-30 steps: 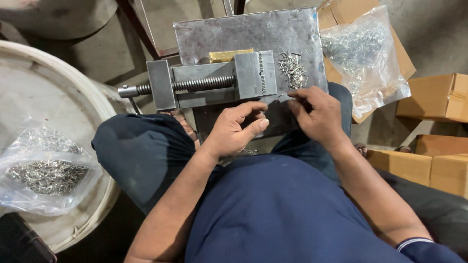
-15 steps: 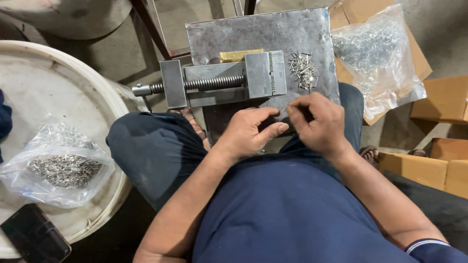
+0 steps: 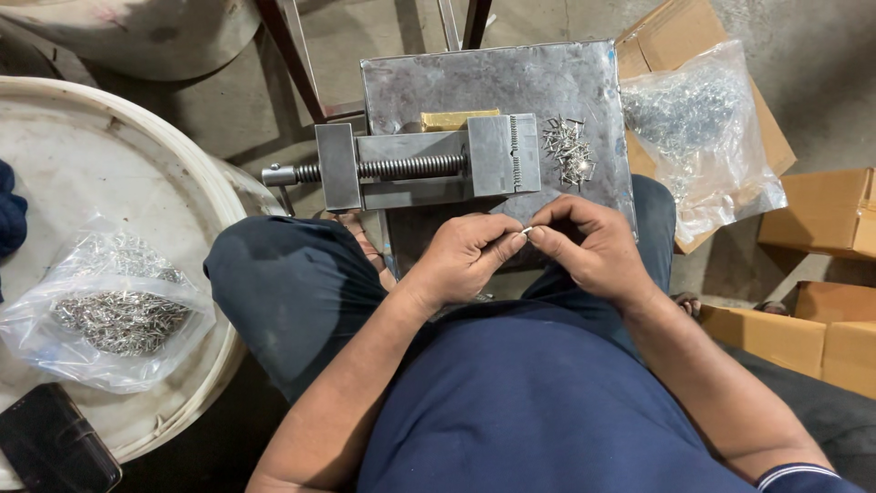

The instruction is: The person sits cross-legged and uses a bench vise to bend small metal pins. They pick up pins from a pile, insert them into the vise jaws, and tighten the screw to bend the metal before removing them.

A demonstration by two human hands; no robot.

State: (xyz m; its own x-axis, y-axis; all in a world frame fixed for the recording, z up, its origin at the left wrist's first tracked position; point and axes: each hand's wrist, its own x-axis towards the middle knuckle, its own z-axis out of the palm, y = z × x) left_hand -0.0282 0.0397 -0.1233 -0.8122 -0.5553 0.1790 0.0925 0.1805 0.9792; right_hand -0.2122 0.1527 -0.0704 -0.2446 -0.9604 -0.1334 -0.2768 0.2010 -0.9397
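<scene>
A seated person looks down at both hands, held together over the lap just below a steel plate [image 3: 493, 82] that serves as the counter. The left hand [image 3: 465, 256] and right hand [image 3: 589, 246] meet at the fingertips, pinched on one small metal pin [image 3: 526, 231] between them. Just above the left hand sits a small vise [image 3: 429, 164] with a brass block [image 3: 459, 120] behind it. Above the right hand lies a loose heap of pins [image 3: 569, 151]. Further right of that hand a clear bag of pins [image 3: 703, 128] rests on cardboard boxes [image 3: 821, 215]. Well left of the left hand, a second bag [image 3: 114, 306] lies on a white drum lid [image 3: 82, 183]. The pin is tiny and held only by fingertips, so a slight slip could likely drop it into the lap or onto the floor.
</scene>
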